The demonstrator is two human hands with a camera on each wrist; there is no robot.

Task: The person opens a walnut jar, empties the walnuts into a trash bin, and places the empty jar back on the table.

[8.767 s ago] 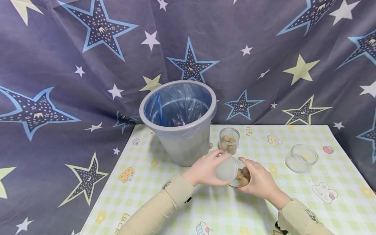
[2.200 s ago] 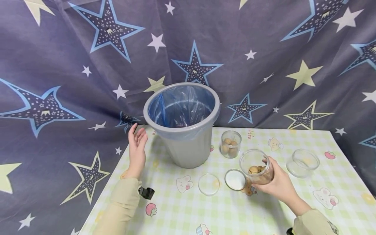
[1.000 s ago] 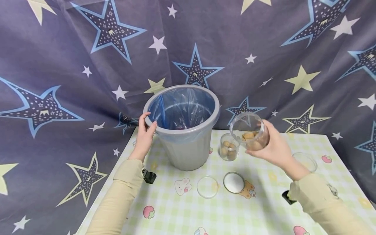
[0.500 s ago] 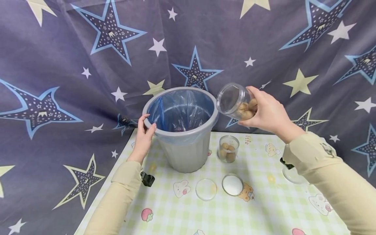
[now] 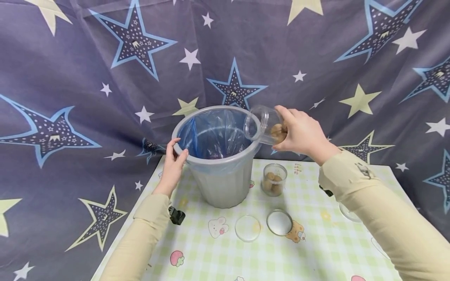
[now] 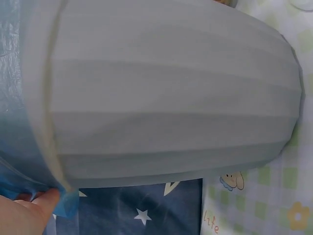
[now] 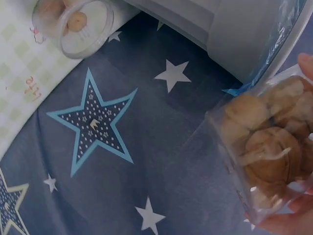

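At the left side of the grey trash bin (image 5: 223, 187), my left hand (image 5: 172, 166) grips the rim, thumb outside and fingers over the edge. A blue-tinted plastic liner (image 5: 214, 136) covers the bin's inside. My right hand (image 5: 302, 132) holds a clear plastic jar (image 5: 258, 123) tipped on its side, its open mouth overlapping the bin's right rim. Brown walnuts (image 5: 279, 133) lie toward the jar's bottom. The right wrist view shows these walnuts (image 7: 271, 154) up close through the clear wall. In the left wrist view, the left thumb (image 6: 44, 205) presses against the rim and liner.
A second clear jar (image 5: 274, 181) with several walnuts stands right of the bin. Two round lids lie in front: a clear lid (image 5: 247, 228) and a silver-rimmed lid (image 5: 279, 222). Another clear container (image 5: 349, 214) is mostly hidden by the right sleeve. A star-patterned curtain (image 5: 140, 89) hangs behind.
Both hands were on the jar; two lids now lie on the table. My left hand has moved to the bin's rim. My right hand has lifted the jar leftward and tipped it.
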